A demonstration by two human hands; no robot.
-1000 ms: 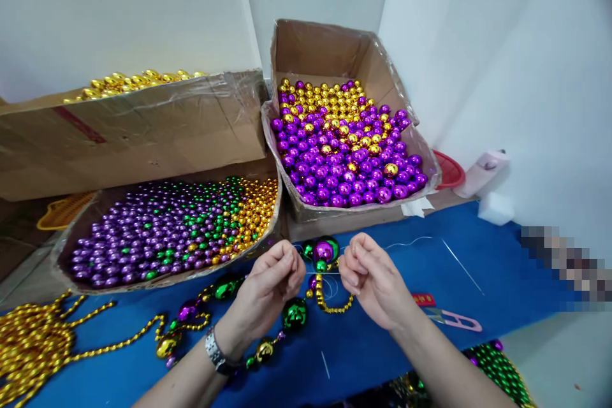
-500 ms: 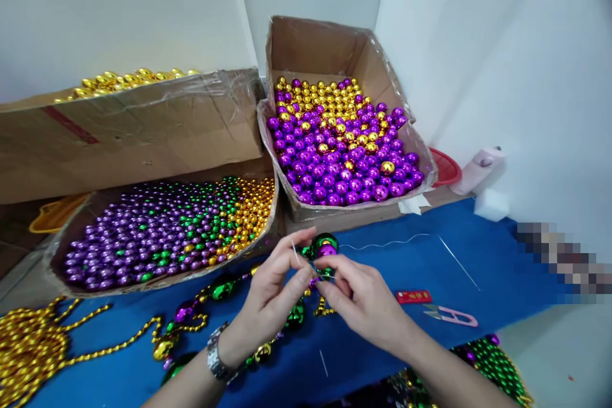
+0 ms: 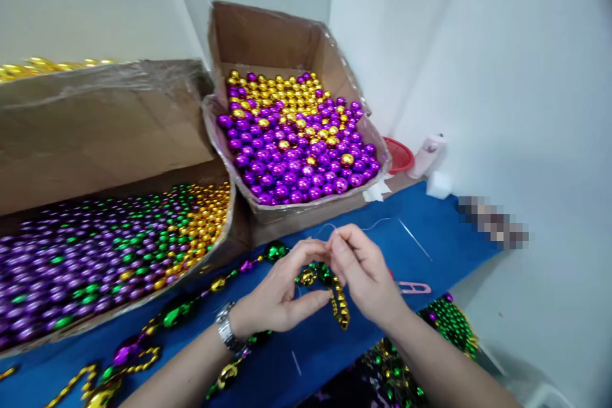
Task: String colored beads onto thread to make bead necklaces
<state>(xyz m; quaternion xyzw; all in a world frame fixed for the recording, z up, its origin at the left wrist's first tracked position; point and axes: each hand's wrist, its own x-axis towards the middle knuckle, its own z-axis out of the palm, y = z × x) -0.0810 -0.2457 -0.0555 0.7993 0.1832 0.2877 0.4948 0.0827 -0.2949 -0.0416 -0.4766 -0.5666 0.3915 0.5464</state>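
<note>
My right hand (image 3: 364, 271) is closed, thumb and forefinger pinching a thin clear thread (image 3: 327, 225) that loops above the fingertips. Against that pinch, the bent fingers of my left hand (image 3: 289, 287) are on the thread too; its thumb stands apart and some fingertips are hidden. A short strand of gold beads (image 3: 342, 312) dangles between the hands. Below and left of them, a garland (image 3: 176, 313) of large green, purple and gold beads lies on the blue cloth (image 3: 344, 354), partly covered by my left hand and forearm.
A carton (image 3: 377, 188) of purple and gold balls stands behind my hands. Another box (image 3: 233, 217) at left holds small purple, green and gold beads. To the right lie pink-handled thread snips (image 3: 414, 287), partly covered, and a needle-like rod (image 3: 415, 239). A red basket (image 3: 401, 156) is farther back.
The view has swung right, so the boxes sit farther left. My right hand has come up against the left fingers, and the left thumb has spread away. The gold strand now hangs clearly between them.
</note>
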